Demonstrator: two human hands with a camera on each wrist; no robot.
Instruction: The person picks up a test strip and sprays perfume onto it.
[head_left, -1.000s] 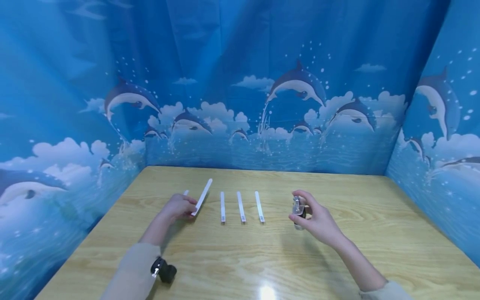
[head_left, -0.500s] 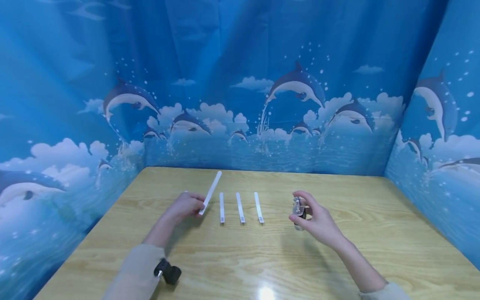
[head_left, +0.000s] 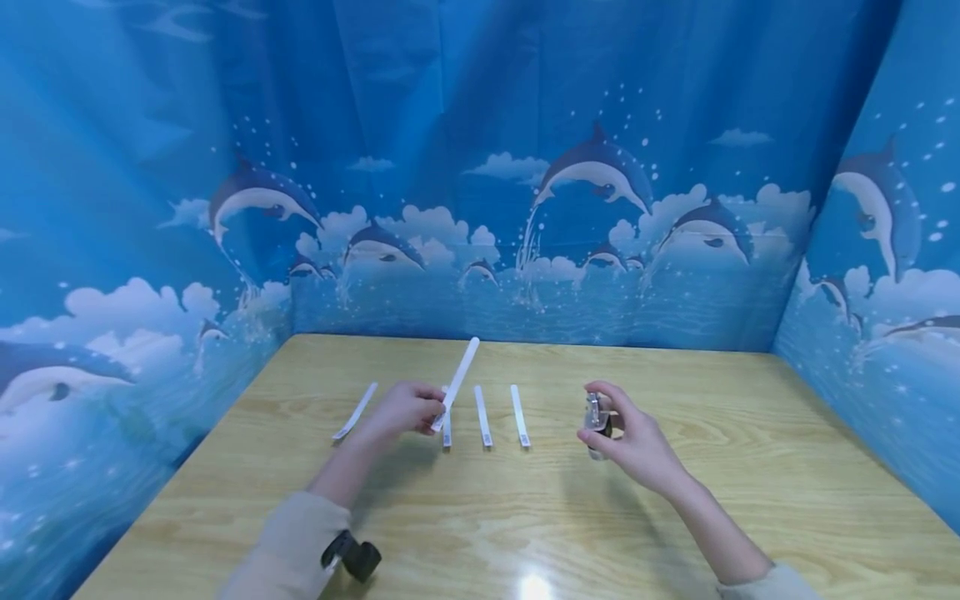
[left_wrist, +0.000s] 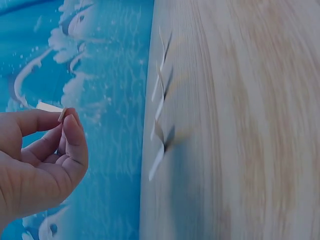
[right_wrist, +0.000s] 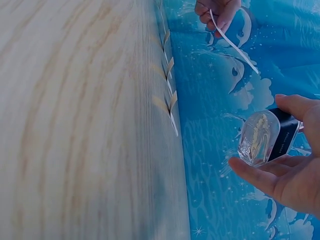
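My left hand (head_left: 405,408) pinches a white paper strip (head_left: 462,368) near its lower end and holds it tilted, its far end up and to the right. In the head view it overlaps another strip (head_left: 447,437) on the table. Two more strips (head_left: 482,415) lie to its right, and one strip (head_left: 356,411) lies left of the hand. Bent ends of strips rise from the wood in the left wrist view. My right hand (head_left: 639,440) grips a small clear glass bottle with a black band (right_wrist: 260,137) between thumb and fingers, over the right part of the table.
The wooden table (head_left: 450,517) reaches back to a blue curtain (head_left: 420,283) printed with dolphins, which also runs along both sides. A black wrist camera (head_left: 352,557) is strapped over the left sleeve.
My left hand has moved right with the paper strip, from beside the row to over its leftmost strip. The strip at far left is now uncovered. My right hand and the bottle stay put.
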